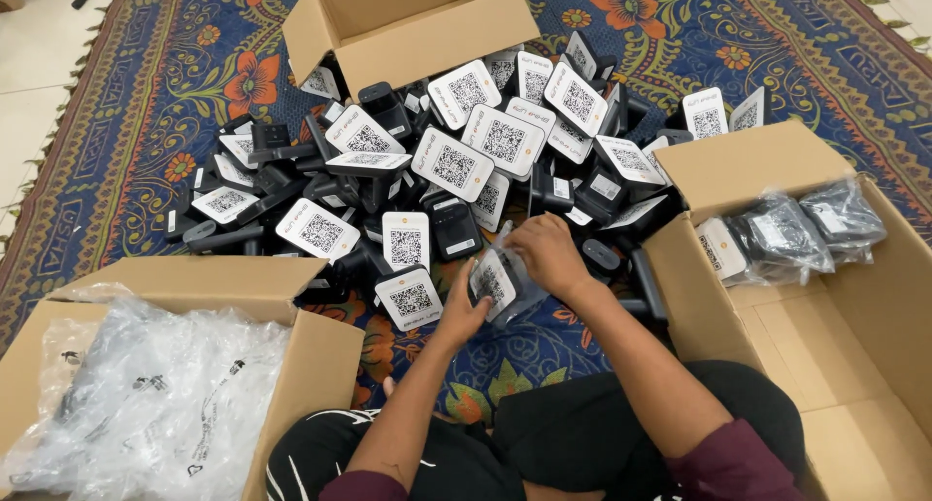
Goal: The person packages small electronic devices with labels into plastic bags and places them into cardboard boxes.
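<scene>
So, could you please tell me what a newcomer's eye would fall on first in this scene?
First, the big heap of black stands with white code cards, spread over the flowered rug in the middle. Just in front of it, the left hand and right hand hold one stand in a clear plastic bag. Open cardboard boxes ring the heap: empty clear bags fill the left box, and bagged stands lie in the right box.

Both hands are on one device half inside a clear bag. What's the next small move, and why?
Probably slide the device fully into its clear bag, left hand steadying, right hand pushing. The box on the right already holds bagged units, so it likely goes there afterwards.
</scene>
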